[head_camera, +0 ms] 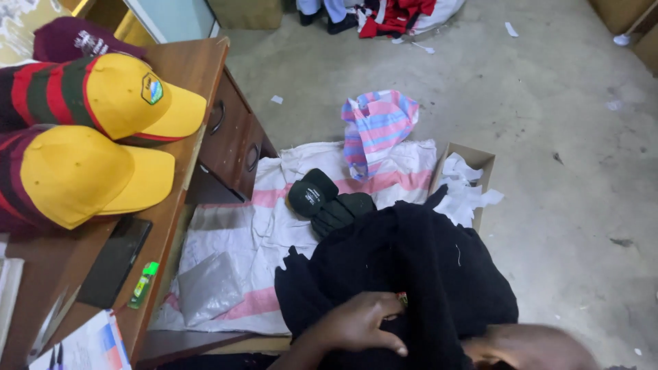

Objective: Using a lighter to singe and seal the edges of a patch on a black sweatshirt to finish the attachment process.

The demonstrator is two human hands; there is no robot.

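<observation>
**Hand pressing into a pile of black fabric**

At the near edge of the view, the left hand is lying flat on a heap of black fabric, fingers spread and curled lightly over it, pinching nothing. The right hand is not showing clearly; only a forearm is crossing the bottom right, so whether that hand is spread or gripping cannot be told. The fabric is bunched in the person's lap, above the near end of a white sack with pink stripes that is lying on the floor.

To handle it well, a judgement: the spread hand should be pinning the cloth flat while the other finds a seam or edge, keeping the bulk from sliding off onto the floor.

Just beyond, two black caps are resting on the sack, with a cardboard box of white scraps at its right edge and a striped plastic bag at its far edge. To the left, two yellow-fronted caps are sitting on the tabletop, near a dark phone and a green lighter at its near edge.
</observation>
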